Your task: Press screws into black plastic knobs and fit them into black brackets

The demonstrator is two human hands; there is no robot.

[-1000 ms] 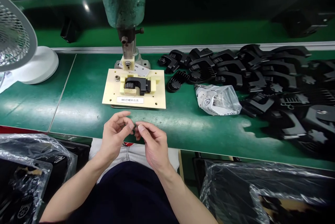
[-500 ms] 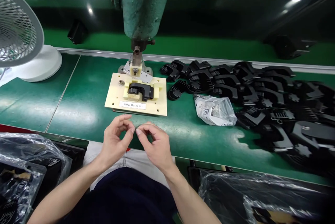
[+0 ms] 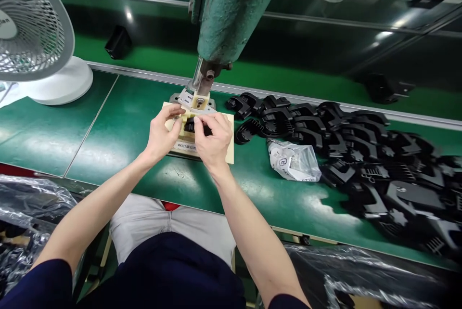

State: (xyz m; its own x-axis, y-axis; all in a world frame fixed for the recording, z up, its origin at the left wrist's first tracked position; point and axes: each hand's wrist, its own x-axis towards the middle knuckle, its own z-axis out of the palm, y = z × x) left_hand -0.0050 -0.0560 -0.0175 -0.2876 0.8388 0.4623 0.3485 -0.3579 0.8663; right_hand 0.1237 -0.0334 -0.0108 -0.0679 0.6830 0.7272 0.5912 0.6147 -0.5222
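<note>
My right hand (image 3: 213, 139) is over the fixture, thumb and forefinger pinched above the black plastic part (image 3: 189, 125); whatever is in the pinch is too small to make out. At the fixture's left side my left hand (image 3: 164, 133) has its thumb and fingers apart, with nothing seen between them. Most of the black part is hidden by my right hand. It sits in the pale yellow fixture plate (image 3: 229, 148), which bears a printed label. Right behind my fingers is the press's lower end (image 3: 200, 101), under a green press column (image 3: 231, 20).
To the right lie a clear plastic bag (image 3: 294, 160) with print and a large heap of black plastic parts (image 3: 346, 138). A white fan (image 3: 36, 34) stands at the left. Plastic-wrapped boxes (image 3: 342, 265) are below the bench's front edge.
Both hands have moved forward from the bench's front to the fixture and come apart from each other. The camera view has shifted, and my right hand now covers much of the black part.
</note>
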